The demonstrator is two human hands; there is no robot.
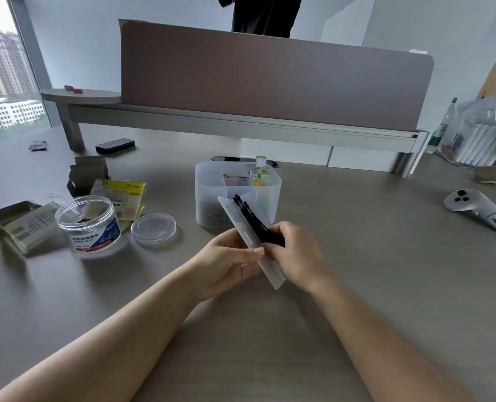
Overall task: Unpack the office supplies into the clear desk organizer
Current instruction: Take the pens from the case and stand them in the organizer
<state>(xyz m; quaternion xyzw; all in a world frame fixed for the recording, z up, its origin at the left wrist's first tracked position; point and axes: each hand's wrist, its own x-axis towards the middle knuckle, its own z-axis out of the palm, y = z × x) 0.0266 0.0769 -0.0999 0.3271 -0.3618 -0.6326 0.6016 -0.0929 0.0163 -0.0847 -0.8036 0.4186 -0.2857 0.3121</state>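
Office supplies here count out as one flat translucent packet (248,240) with dark pieces inside, held up between the two hands just in front of the one clear desk organizer (238,195). That organizer stands on the desk (357,256) right beyond the fingers, with small coloured items in its far compartments and a brownish heap in its near one. Left hand (229,264) grips the packet's lower half, thumb laid across its face and fingers curled behind. Right hand (294,250) pinches the dark contents at the packet's edge, fingers curled round them. Both forearms reach in from the near edge, the hands almost touching. Off to the left of the left hand stand one open clear jar (88,224) and its one round lid (153,228), lying flat beside it. Well to the right of the right hand lies one white controller (473,210).
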